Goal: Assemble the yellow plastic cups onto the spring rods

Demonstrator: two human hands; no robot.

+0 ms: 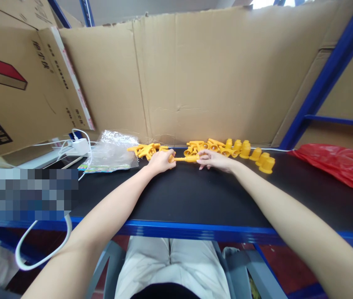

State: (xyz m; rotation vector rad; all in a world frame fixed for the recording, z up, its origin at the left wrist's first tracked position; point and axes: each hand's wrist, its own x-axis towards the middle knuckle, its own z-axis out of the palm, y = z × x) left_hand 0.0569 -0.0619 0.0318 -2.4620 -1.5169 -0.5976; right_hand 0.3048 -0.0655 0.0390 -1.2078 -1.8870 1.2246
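Both my hands hold one yellow plastic piece (186, 158) low over the black tabletop (195, 195). My left hand (161, 161) is closed round its left end. My right hand (214, 160) pinches its right end, fingers pressed together. Just behind the hands lie several yellow star-shaped parts (147, 149) on the left. A pile of yellow funnel-like parts (209, 146) sits in the middle. A row of yellow caps (262, 160) stands to the right.
A crumpled clear plastic bag (112, 149) lies left of the parts, with a white charger and cables (78, 146) beyond it. A red plastic bag (340, 166) lies at the right. Cardboard sheets (210, 74) wall the back. A blue rail (195, 230) edges the table's front.
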